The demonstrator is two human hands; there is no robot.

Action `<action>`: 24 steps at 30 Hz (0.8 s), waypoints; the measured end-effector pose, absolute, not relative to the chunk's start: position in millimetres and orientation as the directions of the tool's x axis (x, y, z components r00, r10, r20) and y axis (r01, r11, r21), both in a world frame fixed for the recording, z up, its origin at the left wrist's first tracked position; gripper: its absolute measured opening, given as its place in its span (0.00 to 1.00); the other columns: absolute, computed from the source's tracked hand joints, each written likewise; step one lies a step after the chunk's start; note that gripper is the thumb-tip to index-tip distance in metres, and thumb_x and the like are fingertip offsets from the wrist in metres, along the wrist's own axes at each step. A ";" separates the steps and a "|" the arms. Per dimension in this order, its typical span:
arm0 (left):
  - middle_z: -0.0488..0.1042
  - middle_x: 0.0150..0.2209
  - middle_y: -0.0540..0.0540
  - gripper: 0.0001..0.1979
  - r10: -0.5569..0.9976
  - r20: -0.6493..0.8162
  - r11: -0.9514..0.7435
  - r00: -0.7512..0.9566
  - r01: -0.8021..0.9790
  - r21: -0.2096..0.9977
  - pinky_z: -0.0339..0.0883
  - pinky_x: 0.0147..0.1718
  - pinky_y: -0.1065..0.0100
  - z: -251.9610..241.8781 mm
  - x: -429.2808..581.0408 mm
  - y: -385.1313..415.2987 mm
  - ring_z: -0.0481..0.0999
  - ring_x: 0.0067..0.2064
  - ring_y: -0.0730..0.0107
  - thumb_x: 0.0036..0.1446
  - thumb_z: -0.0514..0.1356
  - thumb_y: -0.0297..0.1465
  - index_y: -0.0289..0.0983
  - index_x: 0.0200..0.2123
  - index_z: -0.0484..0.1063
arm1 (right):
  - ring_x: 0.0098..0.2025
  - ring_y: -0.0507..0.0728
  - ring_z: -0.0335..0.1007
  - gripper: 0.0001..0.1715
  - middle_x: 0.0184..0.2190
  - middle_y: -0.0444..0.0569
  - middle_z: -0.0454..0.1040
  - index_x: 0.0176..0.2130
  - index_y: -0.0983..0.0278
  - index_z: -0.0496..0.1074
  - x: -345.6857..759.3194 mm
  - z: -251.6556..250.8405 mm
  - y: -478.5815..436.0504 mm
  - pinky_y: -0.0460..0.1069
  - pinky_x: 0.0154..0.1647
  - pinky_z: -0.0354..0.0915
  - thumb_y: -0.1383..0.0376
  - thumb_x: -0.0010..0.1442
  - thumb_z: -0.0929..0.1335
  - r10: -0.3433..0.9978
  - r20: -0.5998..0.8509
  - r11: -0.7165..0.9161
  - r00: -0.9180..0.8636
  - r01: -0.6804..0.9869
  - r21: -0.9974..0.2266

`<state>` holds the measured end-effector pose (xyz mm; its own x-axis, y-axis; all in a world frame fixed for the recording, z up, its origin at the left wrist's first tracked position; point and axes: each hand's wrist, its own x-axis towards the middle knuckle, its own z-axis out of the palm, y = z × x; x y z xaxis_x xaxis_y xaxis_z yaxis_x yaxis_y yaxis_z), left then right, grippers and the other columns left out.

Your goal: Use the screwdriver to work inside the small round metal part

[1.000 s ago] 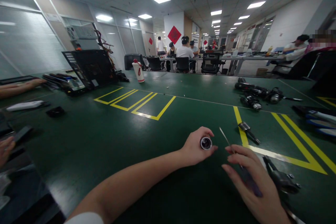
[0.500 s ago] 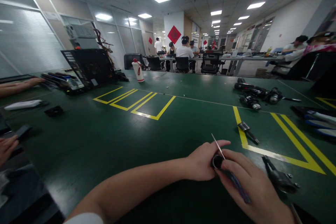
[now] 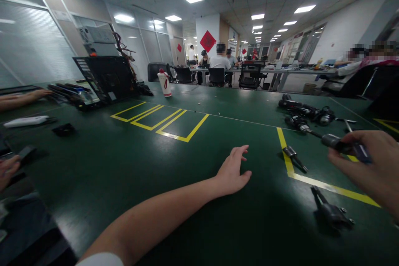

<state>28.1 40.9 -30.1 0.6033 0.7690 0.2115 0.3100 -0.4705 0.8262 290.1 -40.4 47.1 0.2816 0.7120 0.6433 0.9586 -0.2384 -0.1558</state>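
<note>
Now 1 hand lies flat while the other grips 2 things above the green tabletop.
Empty and open, the left hand [image 3: 232, 170] rests palm-down on the tabletop [image 3: 156, 162], fingers spread. Well to its right, the right hand [image 3: 370, 166] is raised and closed around a dark cylinder [image 3: 335, 142], which juts out leftward, together with a thin tool [image 3: 360, 150] with a bluish handle. Between the 2 hands a small metal part [image 3: 294, 158] lies across a yellow tape line [image 3: 327, 185]; nearer the camera sits another dark part [image 3: 332, 212]. Farther off are a cluster of dark parts [image 3: 308, 113], a white bottle [image 3: 164, 84] and a black case [image 3: 106, 79]. Another person's hand [image 3: 8, 170] shows at the left edge.
</note>
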 end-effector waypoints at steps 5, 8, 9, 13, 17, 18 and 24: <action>0.59 0.57 0.44 0.36 0.755 0.097 -0.433 0.649 0.382 0.816 0.66 0.47 0.57 -21.3 25.4 37.5 0.66 0.51 0.61 0.52 0.60 0.29 0.47 0.61 0.47 | 0.40 0.67 0.68 0.16 0.39 0.58 0.68 0.33 0.60 0.60 347.4 8.0 -22.4 0.54 0.28 0.63 0.52 0.49 0.59 0.770 0.393 -0.459 0.503 0.864 -0.207; 0.58 0.57 0.45 0.35 0.748 0.050 -0.417 0.662 0.409 0.812 0.66 0.47 0.58 -18.3 24.6 37.8 0.66 0.51 0.62 0.52 0.59 0.30 0.47 0.61 0.48 | 0.37 0.67 0.69 0.14 0.39 0.59 0.68 0.32 0.60 0.62 369.8 -17.2 -18.0 0.54 0.25 0.63 0.53 0.49 0.60 0.796 0.306 -0.477 0.522 0.853 -0.213; 0.58 0.57 0.46 0.35 0.746 0.043 -0.418 0.665 0.417 0.807 0.66 0.47 0.58 -17.9 24.6 38.0 0.66 0.51 0.62 0.52 0.59 0.30 0.47 0.61 0.48 | 0.36 0.66 0.70 0.14 0.38 0.59 0.69 0.32 0.60 0.62 373.9 -23.2 -17.6 0.54 0.24 0.63 0.54 0.49 0.61 0.803 0.293 -0.474 0.520 0.854 -0.216; 0.60 0.56 0.45 0.34 0.737 0.049 -0.440 0.674 0.423 0.792 0.66 0.46 0.57 -19.2 25.0 38.6 0.66 0.51 0.60 0.52 0.59 0.30 0.46 0.61 0.50 | 0.27 0.60 0.69 0.10 0.31 0.54 0.70 0.26 0.58 0.64 378.4 -34.8 -18.0 0.52 0.21 0.60 0.55 0.49 0.64 0.807 0.296 -0.453 0.511 0.858 -0.244; 0.61 0.55 0.45 0.33 0.731 0.071 -0.463 0.678 0.418 0.782 0.66 0.46 0.55 -21.7 25.1 38.5 0.67 0.50 0.59 0.52 0.59 0.31 0.47 0.60 0.52 | 0.25 0.57 0.68 0.10 0.30 0.55 0.72 0.25 0.59 0.68 384.2 -30.1 -16.7 0.51 0.22 0.59 0.55 0.48 0.68 0.835 0.249 -0.395 0.490 0.850 -0.347; 0.62 0.55 0.45 0.33 0.730 0.074 -0.467 0.680 0.417 0.779 0.66 0.46 0.55 -22.1 25.2 38.5 0.67 0.50 0.59 0.52 0.59 0.31 0.47 0.60 0.52 | 0.26 0.58 0.69 0.12 0.30 0.56 0.72 0.25 0.60 0.69 386.9 -26.1 -16.4 0.52 0.23 0.59 0.54 0.46 0.69 0.856 0.192 -0.391 0.481 0.843 -0.369; 0.61 0.55 0.44 0.34 0.725 0.081 -0.486 0.684 0.425 0.764 0.66 0.45 0.57 -20.7 27.1 38.0 0.67 0.49 0.59 0.52 0.59 0.30 0.46 0.61 0.50 | 0.22 0.59 0.71 0.14 0.27 0.59 0.77 0.30 0.64 0.72 380.1 7.5 -17.7 0.52 0.21 0.59 0.56 0.54 0.65 0.854 0.245 -0.384 0.458 0.874 -0.297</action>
<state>27.1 38.0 -20.7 0.6838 0.7251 0.0814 0.4246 -0.4862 0.7638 380.1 -17.7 7.5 0.4582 0.8543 0.2454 0.8743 -0.3836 -0.2973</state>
